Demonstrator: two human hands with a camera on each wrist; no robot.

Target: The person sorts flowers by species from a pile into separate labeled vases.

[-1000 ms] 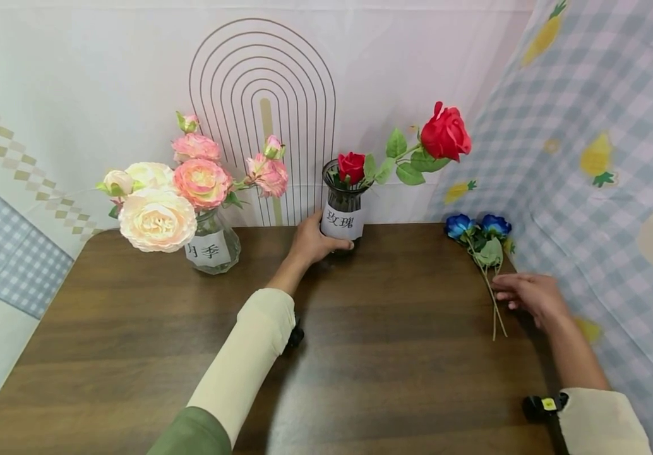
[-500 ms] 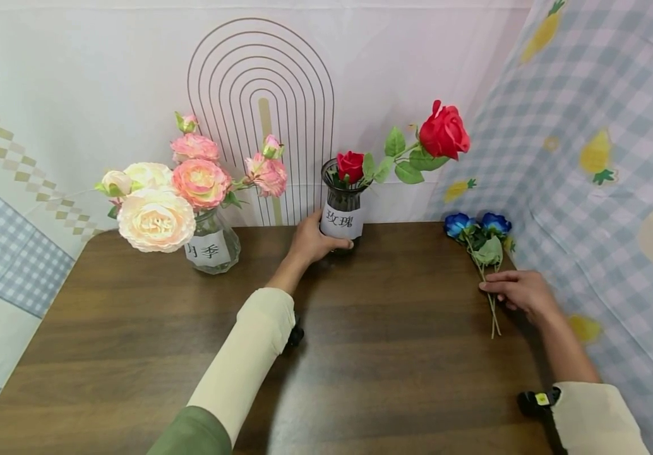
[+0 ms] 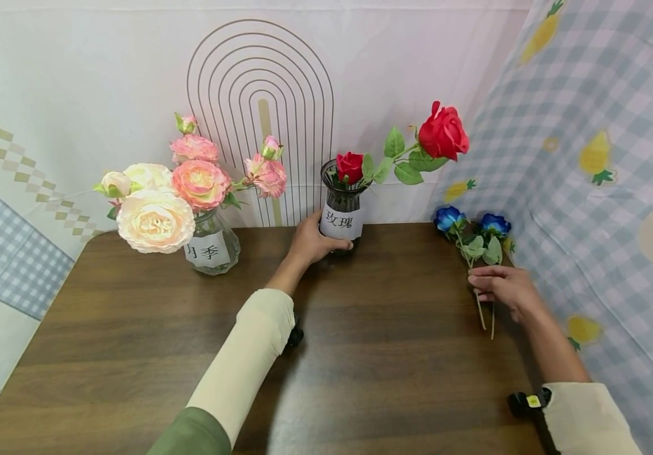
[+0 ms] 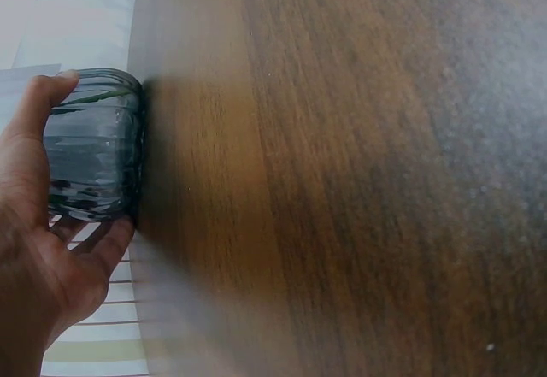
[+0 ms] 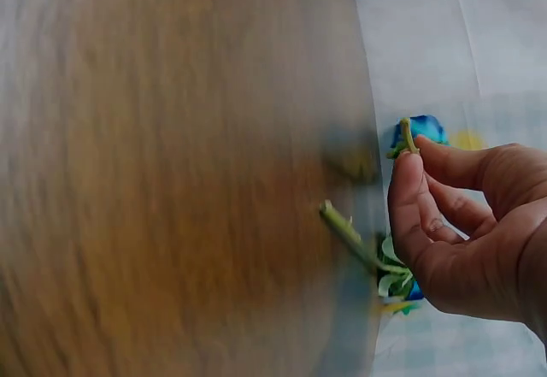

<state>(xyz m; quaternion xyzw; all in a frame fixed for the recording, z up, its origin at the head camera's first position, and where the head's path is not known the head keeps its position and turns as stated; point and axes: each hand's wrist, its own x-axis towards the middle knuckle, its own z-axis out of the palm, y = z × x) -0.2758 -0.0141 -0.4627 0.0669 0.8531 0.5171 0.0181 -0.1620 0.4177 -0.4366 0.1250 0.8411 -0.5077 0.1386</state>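
My left hand grips a dark glass vase low on its body, thumb across the front below a white paper label. The left wrist view shows the thumb and fingers around the ribbed glass base. Two red roses stand in that vase, a short one and a long one leaning right. At the table's right side my right hand pinches the stem of one blue rose between thumb and fingers. A second blue rose lies just right of it, its stem outside the grasp.
A clear glass vase with pink and cream flowers and a paper label stands on the left of the brown wooden table. Behind the table hangs a white cloth. A blue checked cloth borders the right edge.
My right hand has moved left and taken hold of one blue rose's stem. That rose has shifted left and apart from the other. The left hand and its vase have stayed put.
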